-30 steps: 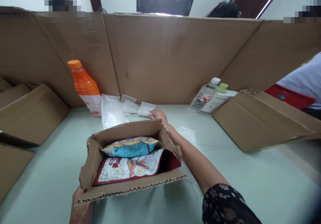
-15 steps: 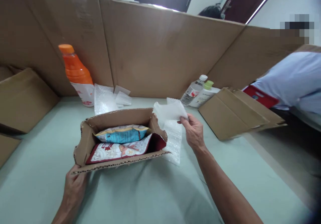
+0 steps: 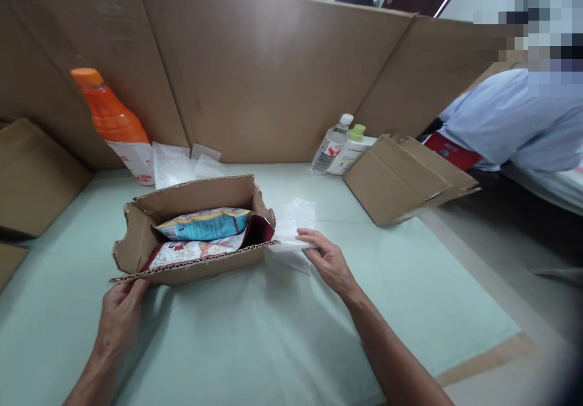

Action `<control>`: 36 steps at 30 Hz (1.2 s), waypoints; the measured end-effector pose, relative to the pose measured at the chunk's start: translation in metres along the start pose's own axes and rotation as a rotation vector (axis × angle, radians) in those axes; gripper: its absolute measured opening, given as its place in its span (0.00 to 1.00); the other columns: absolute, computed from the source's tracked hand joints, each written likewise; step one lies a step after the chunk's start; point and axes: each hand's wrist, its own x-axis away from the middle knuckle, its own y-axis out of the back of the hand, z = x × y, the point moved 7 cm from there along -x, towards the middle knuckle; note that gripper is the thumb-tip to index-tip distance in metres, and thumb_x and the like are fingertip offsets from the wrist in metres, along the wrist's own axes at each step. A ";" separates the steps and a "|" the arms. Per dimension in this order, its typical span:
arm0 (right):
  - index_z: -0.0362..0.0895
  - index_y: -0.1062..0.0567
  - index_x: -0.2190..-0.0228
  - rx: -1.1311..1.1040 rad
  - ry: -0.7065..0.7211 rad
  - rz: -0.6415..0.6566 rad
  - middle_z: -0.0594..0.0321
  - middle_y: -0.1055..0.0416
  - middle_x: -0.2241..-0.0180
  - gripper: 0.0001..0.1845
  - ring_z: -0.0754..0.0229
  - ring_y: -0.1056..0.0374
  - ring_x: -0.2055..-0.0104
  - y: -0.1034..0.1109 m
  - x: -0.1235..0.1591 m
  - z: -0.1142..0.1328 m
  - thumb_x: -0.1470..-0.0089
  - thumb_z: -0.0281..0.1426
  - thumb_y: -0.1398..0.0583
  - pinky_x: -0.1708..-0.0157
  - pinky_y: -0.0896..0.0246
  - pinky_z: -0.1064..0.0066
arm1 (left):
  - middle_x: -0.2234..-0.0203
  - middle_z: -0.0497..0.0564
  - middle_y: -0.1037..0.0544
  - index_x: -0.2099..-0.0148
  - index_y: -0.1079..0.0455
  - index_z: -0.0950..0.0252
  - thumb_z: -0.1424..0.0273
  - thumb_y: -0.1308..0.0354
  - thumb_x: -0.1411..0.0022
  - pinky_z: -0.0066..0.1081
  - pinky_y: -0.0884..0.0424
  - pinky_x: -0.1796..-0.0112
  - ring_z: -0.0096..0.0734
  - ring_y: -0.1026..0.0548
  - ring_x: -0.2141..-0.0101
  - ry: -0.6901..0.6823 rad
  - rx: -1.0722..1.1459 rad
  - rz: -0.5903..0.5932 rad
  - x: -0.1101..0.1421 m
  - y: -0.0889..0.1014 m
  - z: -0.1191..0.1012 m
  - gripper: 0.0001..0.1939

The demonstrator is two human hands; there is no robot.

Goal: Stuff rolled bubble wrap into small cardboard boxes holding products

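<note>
An open-topped cardboard box [image 3: 204,266] with torn, ragged edges stands on the pale green cloth. Inside it lean a blue packet [image 3: 209,227] and a white and dark red packet [image 3: 195,254]. My left hand [image 3: 122,309] grips the box at its near left corner, the fingertips partly hidden beneath the edge. To the right of the box, my right hand [image 3: 330,263] pinches a white, thin wrapping sheet [image 3: 291,244] low over the cloth, beside the box's right end. Under and behind that sheet lies clear bubble wrap [image 3: 300,212].
An orange-capped bottle [image 3: 121,127] and more bubble wrap [image 3: 170,164] stand at the back left. Behind are a water bottle [image 3: 331,146], a green-capped white bottle [image 3: 348,156] and a tall cardboard wall [image 3: 264,78]. Cardboard boxes [image 3: 401,178] flank both sides; a person's sleeve [image 3: 501,115] shows at right.
My right hand has brought the white sheet down and toward me, from above the bubble wrap to low beside the box. My left hand stays at the box corner. The whole view has shifted.
</note>
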 end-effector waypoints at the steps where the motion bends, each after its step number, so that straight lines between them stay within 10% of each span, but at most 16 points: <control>1: 0.49 0.20 0.59 0.023 0.014 -0.006 0.56 0.26 0.47 0.12 0.52 0.31 0.44 0.002 0.001 0.005 0.42 0.31 0.42 0.42 0.37 0.56 | 0.72 0.49 0.21 0.68 0.26 0.63 0.53 0.37 0.48 0.35 0.25 0.61 0.41 0.24 0.64 0.034 0.019 -0.021 0.002 0.005 -0.001 0.17; 5: 0.50 0.22 0.55 0.129 0.066 0.032 0.56 0.28 0.45 0.13 0.52 0.32 0.42 0.003 0.019 0.023 0.38 0.32 0.43 0.46 0.32 0.59 | 0.66 0.47 0.20 0.60 0.25 0.61 0.54 0.34 0.49 0.35 0.27 0.52 0.41 0.23 0.57 0.075 0.101 -0.032 0.021 0.016 -0.017 0.19; 11: 0.50 0.23 0.49 0.209 0.115 0.423 0.57 0.25 0.48 0.19 0.49 0.30 0.44 -0.020 0.063 0.024 0.41 0.40 0.37 0.45 0.32 0.53 | 0.55 0.51 0.21 0.48 0.28 0.60 0.54 0.35 0.45 0.42 0.31 0.45 0.43 0.23 0.53 0.033 -0.007 0.005 0.058 0.012 -0.030 0.25; 20: 0.49 0.23 0.54 0.194 -0.001 0.106 0.57 0.24 0.50 0.13 0.52 0.28 0.48 -0.003 0.048 0.014 0.37 0.37 0.42 0.52 0.28 0.59 | 0.56 0.55 0.22 0.46 0.34 0.60 0.50 0.34 0.52 0.46 0.30 0.49 0.46 0.24 0.55 0.197 0.067 0.067 0.057 -0.001 -0.009 0.34; 36: 0.46 0.27 0.49 0.031 0.102 0.174 0.56 0.25 0.54 0.17 0.55 0.28 0.59 -0.073 -0.034 0.061 0.39 0.37 0.43 0.61 0.29 0.64 | 0.65 0.54 0.21 0.57 0.32 0.65 0.52 0.40 0.47 0.37 0.28 0.62 0.43 0.23 0.63 -0.015 -0.100 0.263 0.000 -0.028 -0.023 0.24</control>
